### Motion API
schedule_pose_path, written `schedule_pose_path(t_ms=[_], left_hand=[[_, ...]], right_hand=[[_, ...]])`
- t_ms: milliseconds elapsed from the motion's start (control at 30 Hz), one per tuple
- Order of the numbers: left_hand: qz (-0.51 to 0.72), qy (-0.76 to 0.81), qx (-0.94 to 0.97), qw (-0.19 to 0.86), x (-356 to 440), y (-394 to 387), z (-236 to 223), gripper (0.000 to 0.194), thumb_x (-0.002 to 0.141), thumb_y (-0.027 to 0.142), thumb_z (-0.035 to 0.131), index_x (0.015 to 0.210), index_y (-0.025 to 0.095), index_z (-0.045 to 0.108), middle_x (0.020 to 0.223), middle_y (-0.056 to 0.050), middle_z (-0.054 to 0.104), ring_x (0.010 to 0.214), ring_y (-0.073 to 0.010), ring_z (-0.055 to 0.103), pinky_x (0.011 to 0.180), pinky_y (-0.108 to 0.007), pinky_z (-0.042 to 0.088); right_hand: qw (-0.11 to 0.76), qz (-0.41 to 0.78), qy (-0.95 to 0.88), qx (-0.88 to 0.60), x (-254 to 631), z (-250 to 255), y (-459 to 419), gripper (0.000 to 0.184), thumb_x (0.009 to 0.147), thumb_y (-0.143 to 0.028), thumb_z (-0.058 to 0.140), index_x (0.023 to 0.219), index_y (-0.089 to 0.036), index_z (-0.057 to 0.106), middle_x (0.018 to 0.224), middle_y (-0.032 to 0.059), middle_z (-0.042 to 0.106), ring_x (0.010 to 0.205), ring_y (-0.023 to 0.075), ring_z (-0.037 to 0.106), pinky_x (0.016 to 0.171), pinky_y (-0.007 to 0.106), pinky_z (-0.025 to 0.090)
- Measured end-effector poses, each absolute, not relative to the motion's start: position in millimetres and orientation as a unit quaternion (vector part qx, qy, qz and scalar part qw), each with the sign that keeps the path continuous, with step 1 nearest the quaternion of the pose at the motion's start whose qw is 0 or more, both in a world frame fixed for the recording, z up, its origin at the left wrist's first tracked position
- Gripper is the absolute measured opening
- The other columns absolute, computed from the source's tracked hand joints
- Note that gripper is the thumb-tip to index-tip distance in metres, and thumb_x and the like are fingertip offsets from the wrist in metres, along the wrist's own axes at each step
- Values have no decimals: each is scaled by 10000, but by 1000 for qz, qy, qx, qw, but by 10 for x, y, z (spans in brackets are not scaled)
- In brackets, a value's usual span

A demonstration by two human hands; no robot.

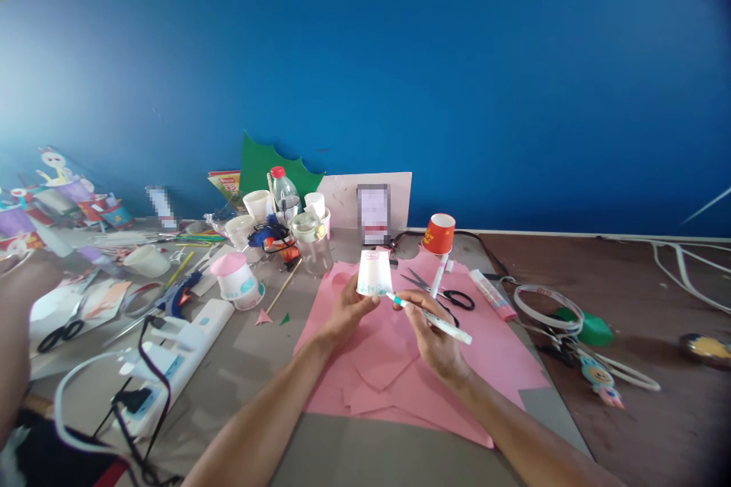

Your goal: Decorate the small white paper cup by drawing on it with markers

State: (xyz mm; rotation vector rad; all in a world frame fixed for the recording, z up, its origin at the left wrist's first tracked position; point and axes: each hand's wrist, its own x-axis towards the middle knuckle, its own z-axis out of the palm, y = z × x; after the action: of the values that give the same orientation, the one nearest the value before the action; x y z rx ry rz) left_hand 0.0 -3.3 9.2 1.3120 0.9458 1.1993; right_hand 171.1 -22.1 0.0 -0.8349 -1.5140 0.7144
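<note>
My left hand (pixel 349 310) is closed around a white paper cup (pixel 374 271), which is upside down with its wide rim low. Teal marks run along that rim, and a small pink drawing sits near the top. In my right hand (pixel 431 331) is a white marker (pixel 438 322) with a teal tip end, held like a pen. Its tip meets or nearly meets the cup's lower right edge. Pink paper sheets (pixel 388 388) lie beneath both hands. Black-handled scissors (pixel 458 299) and a red paper cup (pixel 439 233) are just beyond my right hand.
To the left stand a pink-topped paper cup (pixel 234 278), a glass jar (pixel 311 243) and a white power strip (pixel 183 365) with tangled cords. A glue gun (pixel 180 294) lies behind the strip. Another person's arm (pixel 14 335) enters at far left. A glue stick (pixel 492 294) lies on the right.
</note>
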Motion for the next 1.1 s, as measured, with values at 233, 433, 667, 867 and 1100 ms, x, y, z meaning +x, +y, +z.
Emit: schedule_pose_path(t_ms=[233, 433, 667, 867, 1100], left_hand=[[504, 390, 555, 535, 5, -35, 109, 516, 733, 539, 737, 1125, 210, 668, 1069, -74, 714, 986, -284, 640, 864, -374, 492], [507, 390, 548, 539, 5, -34, 76, 525, 735, 525, 746, 1141, 205, 655, 1028, -61, 714, 941, -263, 647, 824, -343, 494], [505, 389, 547, 543, 9, -38, 92, 536, 720, 540, 750, 1134, 211, 666, 1071, -72, 709, 968, -279, 645, 843, -357, 487], [492, 394, 564, 534, -9, -37, 99, 575, 731, 526, 745, 1197, 206, 639, 1141, -83, 699, 1022, -301, 638, 864, -367, 490], [495, 386, 567, 534, -32, -4, 12, 580, 768, 458, 735, 1275, 220, 586, 1207, -84, 667, 1082, -299, 617, 901, -367, 480]], right_hand=[[587, 324, -656, -346, 1716, -10, -241, 190, 970, -299, 501, 984, -232, 678, 862, 35, 702, 797, 187, 669, 676, 286, 536], [590, 329, -649, -350, 1716, 1, -239, 198, 968, -314, 503, 973, -232, 683, 847, 38, 708, 775, 191, 671, 658, 290, 540], [602, 332, -638, -347, 1717, 20, -254, 192, 963, -322, 513, 969, -237, 685, 831, 34, 709, 779, 195, 678, 658, 290, 547], [584, 312, -672, -332, 1712, 50, -279, 178, 965, -282, 507, 998, -239, 676, 902, 40, 719, 793, 188, 675, 696, 291, 545], [583, 298, -677, -335, 1707, 57, -274, 172, 961, -262, 506, 1005, -239, 671, 871, 30, 711, 783, 181, 671, 679, 279, 539]])
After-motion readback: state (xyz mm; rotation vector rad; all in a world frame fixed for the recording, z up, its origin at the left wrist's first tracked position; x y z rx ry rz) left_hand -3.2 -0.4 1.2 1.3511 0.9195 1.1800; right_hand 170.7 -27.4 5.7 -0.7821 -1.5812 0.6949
